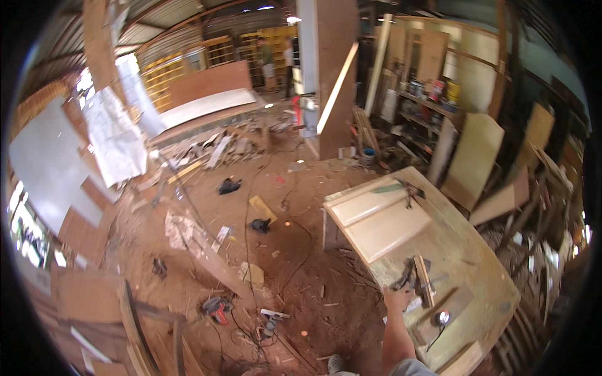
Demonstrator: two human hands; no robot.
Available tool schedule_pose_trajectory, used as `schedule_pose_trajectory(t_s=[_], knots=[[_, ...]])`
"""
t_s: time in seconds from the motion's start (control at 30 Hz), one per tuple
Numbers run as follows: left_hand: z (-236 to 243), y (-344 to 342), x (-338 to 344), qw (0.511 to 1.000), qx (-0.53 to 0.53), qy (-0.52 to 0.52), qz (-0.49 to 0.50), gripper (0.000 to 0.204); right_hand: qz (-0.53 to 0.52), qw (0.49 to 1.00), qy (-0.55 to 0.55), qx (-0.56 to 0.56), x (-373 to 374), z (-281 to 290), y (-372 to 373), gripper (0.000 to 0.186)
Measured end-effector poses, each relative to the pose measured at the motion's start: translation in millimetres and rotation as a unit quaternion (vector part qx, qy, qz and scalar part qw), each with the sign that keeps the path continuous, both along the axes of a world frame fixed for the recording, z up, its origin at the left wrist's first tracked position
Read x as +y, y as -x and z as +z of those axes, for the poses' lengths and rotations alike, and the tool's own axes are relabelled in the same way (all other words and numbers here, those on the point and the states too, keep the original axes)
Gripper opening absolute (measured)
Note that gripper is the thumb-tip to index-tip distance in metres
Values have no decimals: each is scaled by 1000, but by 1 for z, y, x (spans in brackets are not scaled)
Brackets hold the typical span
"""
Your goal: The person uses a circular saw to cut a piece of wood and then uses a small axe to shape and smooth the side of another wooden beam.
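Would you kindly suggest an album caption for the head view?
A hand at a worktable, near a narrow wooden strip, with a pale panel lying beyond.

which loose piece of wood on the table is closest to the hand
The narrow strip, right beside the hand. The cream panel lies farther up the table; the brown board and pale board lie lower in view.

Dark tool (407, 274), details unclear, on a tabletop (467, 247), narrow wooden strip (424, 281) just beside it
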State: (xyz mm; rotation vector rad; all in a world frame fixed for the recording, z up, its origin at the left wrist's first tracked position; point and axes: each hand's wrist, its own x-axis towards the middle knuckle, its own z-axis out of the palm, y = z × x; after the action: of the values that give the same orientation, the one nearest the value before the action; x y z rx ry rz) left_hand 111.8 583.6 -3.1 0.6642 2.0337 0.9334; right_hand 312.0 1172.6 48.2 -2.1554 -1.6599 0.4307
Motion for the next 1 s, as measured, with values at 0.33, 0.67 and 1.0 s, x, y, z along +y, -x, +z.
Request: schedule_pose_trajectory(t_s=[0.33,0.67,1.0], knots=[[38,-84,-13,982,139,82,94,41,23,993,92,63,29,19,36,115],[67,-64,104,978,202,46,-3,36,61,986,96,125,92,11,-24,108],[108,-48,249,976,126,14,-176,78,135,984,105,47,39,4,-67,117]])
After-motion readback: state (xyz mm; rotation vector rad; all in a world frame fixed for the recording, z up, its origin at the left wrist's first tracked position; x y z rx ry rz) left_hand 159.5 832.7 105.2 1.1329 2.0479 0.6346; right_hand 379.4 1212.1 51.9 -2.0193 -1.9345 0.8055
